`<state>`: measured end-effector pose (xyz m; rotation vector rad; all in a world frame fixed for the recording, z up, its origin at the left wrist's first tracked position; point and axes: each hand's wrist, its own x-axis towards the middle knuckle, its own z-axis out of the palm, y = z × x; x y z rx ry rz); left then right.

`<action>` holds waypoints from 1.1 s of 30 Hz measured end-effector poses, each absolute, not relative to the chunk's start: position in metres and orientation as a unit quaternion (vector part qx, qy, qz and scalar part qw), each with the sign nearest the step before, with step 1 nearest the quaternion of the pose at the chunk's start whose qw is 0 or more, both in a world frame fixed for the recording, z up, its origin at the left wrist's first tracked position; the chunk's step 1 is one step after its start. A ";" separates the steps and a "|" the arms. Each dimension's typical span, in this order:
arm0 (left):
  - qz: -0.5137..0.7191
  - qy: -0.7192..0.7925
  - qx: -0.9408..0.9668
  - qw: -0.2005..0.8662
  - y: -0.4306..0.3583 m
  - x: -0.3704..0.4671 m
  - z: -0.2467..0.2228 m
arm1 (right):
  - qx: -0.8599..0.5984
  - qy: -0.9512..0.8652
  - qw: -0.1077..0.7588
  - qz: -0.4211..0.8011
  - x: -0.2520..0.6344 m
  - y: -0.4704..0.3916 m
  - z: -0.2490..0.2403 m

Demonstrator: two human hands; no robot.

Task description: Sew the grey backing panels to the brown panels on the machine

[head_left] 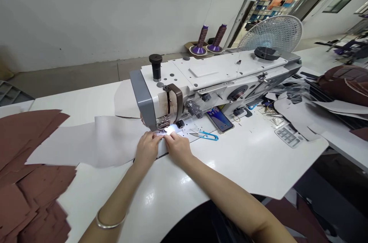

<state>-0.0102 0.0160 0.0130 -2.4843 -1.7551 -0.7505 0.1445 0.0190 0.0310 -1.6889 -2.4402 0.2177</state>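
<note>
Both hands are close together under the head of a white sewing machine [207, 70], near its lit needle area. My left hand [147, 149] has its fingers bent and grips the right end of a long pale sheet of material [115, 141], which stretches left across the table. My right hand [178, 148] pinches with thumb and forefinger at the edge by the presser foot; the bit of material in it is mostly hidden by the fingers. Blue-handled thread snips [208, 135] lie just right of that hand, and a phone [220, 119] rests behind them.
Stacks of brown cut pieces [31, 185] cover the table's left side. Two thread cones [202, 38] and a fan [273, 32] stand behind the machine. To the right lie a white-buttoned calculator-like object [289, 136], pale scraps [299, 116] and a brown bundle [345, 84].
</note>
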 end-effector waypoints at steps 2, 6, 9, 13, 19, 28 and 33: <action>-0.238 -0.562 -0.792 -0.003 0.016 -0.011 0.013 | -0.545 -0.834 0.069 0.054 0.146 0.016 0.030; -0.255 -0.562 -0.787 -0.010 0.015 -0.012 0.009 | -0.532 -0.844 0.052 0.045 0.145 0.015 0.031; -0.255 -0.559 -0.789 -0.015 0.016 -0.014 0.007 | -0.532 -0.844 0.049 0.043 0.143 0.017 0.031; -0.248 -0.563 -0.788 -0.017 0.019 -0.014 0.007 | -0.535 -0.842 0.046 0.042 0.142 0.019 0.032; -0.237 -0.570 -0.787 0.004 0.023 -0.014 0.011 | -0.542 -0.837 0.055 0.043 0.141 0.019 0.029; -0.167 -0.584 -0.793 0.041 0.021 -0.015 0.025 | -0.543 -0.837 0.058 0.040 0.141 0.019 0.031; -0.086 -0.645 -0.746 0.137 0.026 -0.056 0.050 | -0.541 -0.838 0.046 0.052 0.141 0.019 0.031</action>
